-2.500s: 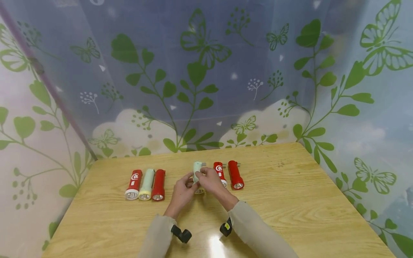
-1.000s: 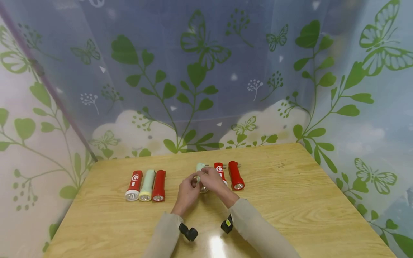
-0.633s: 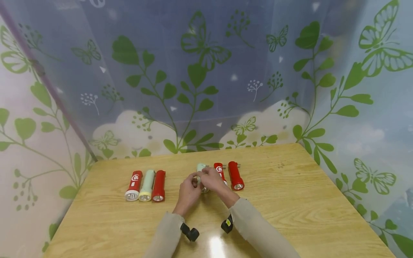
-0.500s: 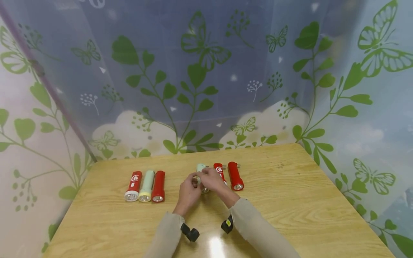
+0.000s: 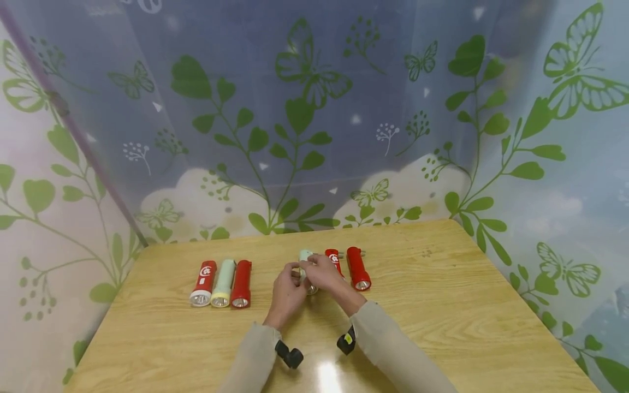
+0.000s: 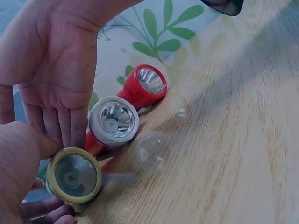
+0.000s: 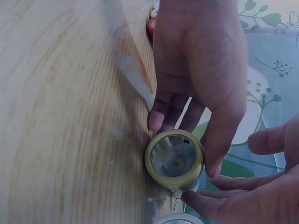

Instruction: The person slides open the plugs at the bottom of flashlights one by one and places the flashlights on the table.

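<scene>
Pale green flashlight (image 5: 306,255): scooted slightly right since the first frame, now just below center frame on the desk (image 5: 432,322)
Left hand (image 5: 287,295): curled round it; if that slackens, it'd probably twist
Right hand (image 5: 324,273): mostly open, fingertips by the prong (image 7: 175,204)
Red-and-white flashlight (image 5: 332,256): just right, easily bumped

Text unreadable; white emblems (image 5: 206,271) on red flashlights (image 5: 201,287).

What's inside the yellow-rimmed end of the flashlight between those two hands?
Within the yellow rim: a silvery reflector with a small round spot, perhaps the bulb. The pale green casing, held by the right hand, hides whatever else is inside.
</scene>
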A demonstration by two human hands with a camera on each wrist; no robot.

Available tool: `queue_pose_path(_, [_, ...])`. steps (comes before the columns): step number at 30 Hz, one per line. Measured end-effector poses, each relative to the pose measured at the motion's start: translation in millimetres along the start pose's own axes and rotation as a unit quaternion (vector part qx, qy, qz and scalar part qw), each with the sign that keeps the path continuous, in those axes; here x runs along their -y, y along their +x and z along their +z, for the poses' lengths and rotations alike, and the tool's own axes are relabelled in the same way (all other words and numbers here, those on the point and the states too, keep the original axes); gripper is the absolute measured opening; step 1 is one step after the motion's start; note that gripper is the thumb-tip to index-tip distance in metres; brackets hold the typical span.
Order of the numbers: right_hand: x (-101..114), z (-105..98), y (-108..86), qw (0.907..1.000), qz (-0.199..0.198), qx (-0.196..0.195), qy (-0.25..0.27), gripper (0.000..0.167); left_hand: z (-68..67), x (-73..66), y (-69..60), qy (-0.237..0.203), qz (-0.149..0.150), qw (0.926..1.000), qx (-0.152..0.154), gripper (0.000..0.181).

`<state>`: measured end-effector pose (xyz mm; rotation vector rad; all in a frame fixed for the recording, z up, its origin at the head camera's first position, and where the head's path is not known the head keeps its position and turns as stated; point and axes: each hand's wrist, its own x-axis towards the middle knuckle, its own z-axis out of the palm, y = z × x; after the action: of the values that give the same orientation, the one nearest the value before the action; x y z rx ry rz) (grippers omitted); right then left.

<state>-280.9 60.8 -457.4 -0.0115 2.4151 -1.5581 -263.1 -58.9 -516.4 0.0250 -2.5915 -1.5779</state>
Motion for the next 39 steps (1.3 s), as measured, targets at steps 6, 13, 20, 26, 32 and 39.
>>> queue_pose_path(6, [1, -4, -2.7, 0.9998, -0.017, -0.013, 0.001, 0.056, -0.6, 0.9, -2.0, -0.006, -0.004, 1.0, 0.001, 0.049])
queue_pose_path(13, [7, -18, -8.0, 0.9985, -0.045, -0.028, 0.015, 0.056, -4.2, 3.8, -2.7, 0.0, -0.003, 0.9999, -0.015, 0.053])
queue_pose_path(20, [17, -37, -15.8, 0.9952, -0.078, -0.056, 0.019, 0.053, -17.9, -1.9, -7.7, 0.019, 0.018, 0.9985, -0.049, 0.052])
queue_pose_path(26, [27, -39, -22.7, 0.9861, -0.134, -0.093, 0.03, 0.047, -44.1, -12.0, -16.5, 0.028, 0.058, 0.9948, -0.079, 0.053])
queue_pose_path(32, [39, -23, -36.0, 0.9764, -0.187, -0.107, 0.013, 0.044, -69.1, -24.9, -24.3, 0.033, 0.083, 0.9883, -0.124, 0.052])
queue_pose_path(39, [47, 10, -42.0, 0.9715, -0.22, -0.087, -0.017, 0.044, -92.8, -21.5, -29.0, 0.028, 0.076, 0.9867, -0.141, 0.051])
